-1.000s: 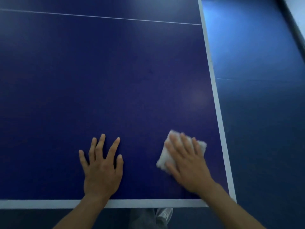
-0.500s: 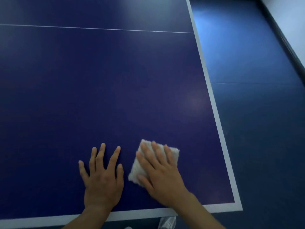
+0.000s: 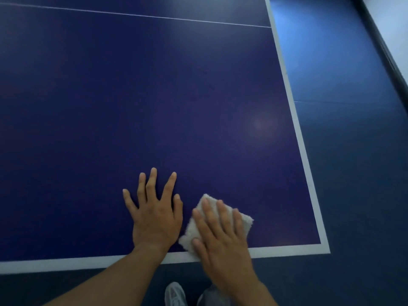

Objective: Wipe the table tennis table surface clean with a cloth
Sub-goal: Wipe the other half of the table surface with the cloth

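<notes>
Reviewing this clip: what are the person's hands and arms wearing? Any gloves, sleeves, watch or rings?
The left hand and right hand are bare: no gloves, rings or watch visible. The forearms are uncovered to the frame's edge, with no sleeve in view. Below, a light grey shoe and a grey trouser leg show.

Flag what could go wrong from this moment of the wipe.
1. The cloth lies under the flat right hand, overlapping the near white edge line of the table. A pull toward the body might drag it off the edge.
2. The left hand rests flat right beside the cloth. A leftward stroke would likely bump it, and the patch under that palm may go unwiped.
</notes>
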